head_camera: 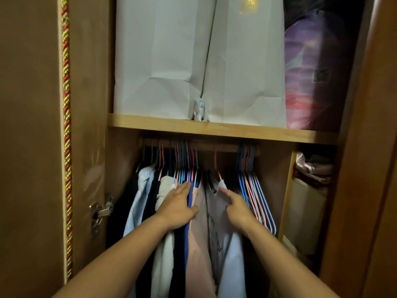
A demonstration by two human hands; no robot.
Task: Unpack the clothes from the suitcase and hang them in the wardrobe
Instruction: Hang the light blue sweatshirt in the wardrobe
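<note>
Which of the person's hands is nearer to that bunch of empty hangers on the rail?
The right hand. It sits just left of the empty hangers, almost touching them. The left hand is farther left, resting flat on the hung clothes.

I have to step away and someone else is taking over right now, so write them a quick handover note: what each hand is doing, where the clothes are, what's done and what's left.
Left hand: fingers straight, pressing the hung clothes toward the left side of the rail.
Right hand: holds nothing that shows, reaching to the light shirt on the pink hanger.
Done: many garments already hang on the rail; a gap is opened between the hands.
Spare empty hangers bunch at the right end of the rail.
Left: the suitcase is out of view, so what remains to unpack cannot be told. Fetch the next garment, take a spare hanger, hang it in the gap.
</note>
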